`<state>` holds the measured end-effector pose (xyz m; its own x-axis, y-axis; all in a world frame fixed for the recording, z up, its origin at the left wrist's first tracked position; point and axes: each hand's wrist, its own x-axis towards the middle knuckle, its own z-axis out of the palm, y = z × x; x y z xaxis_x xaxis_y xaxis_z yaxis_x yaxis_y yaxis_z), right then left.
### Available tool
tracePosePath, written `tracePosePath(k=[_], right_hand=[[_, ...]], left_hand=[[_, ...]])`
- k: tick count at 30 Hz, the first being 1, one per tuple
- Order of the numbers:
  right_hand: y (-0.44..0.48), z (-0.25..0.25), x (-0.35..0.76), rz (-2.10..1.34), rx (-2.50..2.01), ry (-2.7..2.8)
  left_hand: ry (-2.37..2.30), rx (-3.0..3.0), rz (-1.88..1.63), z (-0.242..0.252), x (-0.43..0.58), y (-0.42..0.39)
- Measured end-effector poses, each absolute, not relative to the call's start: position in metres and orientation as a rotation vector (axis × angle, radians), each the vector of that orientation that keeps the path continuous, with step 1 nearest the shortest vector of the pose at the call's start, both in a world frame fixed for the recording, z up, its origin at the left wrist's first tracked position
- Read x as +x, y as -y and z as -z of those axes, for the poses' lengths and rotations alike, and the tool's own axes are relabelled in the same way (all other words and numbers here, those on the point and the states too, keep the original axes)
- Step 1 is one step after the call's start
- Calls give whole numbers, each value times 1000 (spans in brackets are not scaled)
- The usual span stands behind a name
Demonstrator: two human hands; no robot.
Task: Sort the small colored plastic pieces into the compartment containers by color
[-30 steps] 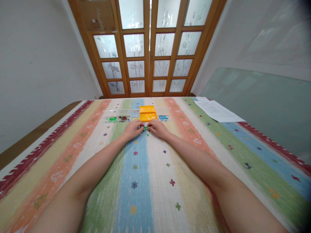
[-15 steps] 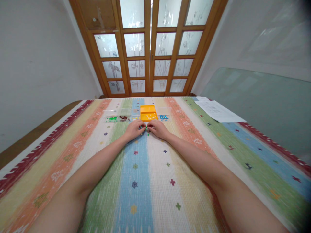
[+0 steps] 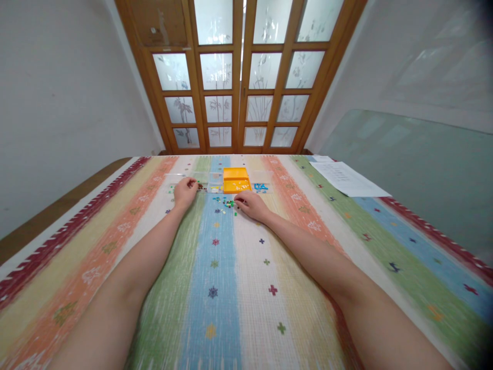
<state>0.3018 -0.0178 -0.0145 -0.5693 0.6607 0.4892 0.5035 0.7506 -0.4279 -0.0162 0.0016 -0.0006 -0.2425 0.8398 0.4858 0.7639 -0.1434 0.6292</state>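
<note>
My left hand (image 3: 185, 193) hovers at the left clear tray, fingers curled together by the small dark brown pieces (image 3: 202, 187). A speck of green shows by its fingertips; whether they hold it is too small to tell. My right hand (image 3: 252, 205) rests on the cloth in front of the yellow case (image 3: 236, 175), its fingers pinched. Anything between them is too small to make out. Touching or just left of those fingertips lies a scatter of tiny coloured pieces (image 3: 230, 204). One green piece (image 3: 235, 214) lies nearer to me.
White pieces (image 3: 242, 186) lie inside the open yellow case. Blue pieces (image 3: 261, 186) sit in a clear tray to its right, yellow ones (image 3: 216, 188) to its left. Paper sheets (image 3: 342, 177) lie at the far right of the striped tablecloth (image 3: 215, 313).
My left hand has moved left and away from my right hand, to the clear tray with brown pieces. This uncovers the scattered pieces. My right hand stays almost in place.
</note>
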Motion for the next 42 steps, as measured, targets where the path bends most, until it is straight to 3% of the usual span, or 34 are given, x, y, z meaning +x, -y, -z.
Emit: tracePosePath(k=[7, 14, 42], right_hand=[[24, 12, 300, -182, -805, 2407], [39, 4, 282, -160, -669, 2540], [21, 3, 244, -12, -815, 2473]], left_hand=[[-2186, 1535, -1548, 7, -60, -12], [-2277, 1374, -1510, 9, -63, -12], [-1658, 2318, -1062, 12, 12, 4]])
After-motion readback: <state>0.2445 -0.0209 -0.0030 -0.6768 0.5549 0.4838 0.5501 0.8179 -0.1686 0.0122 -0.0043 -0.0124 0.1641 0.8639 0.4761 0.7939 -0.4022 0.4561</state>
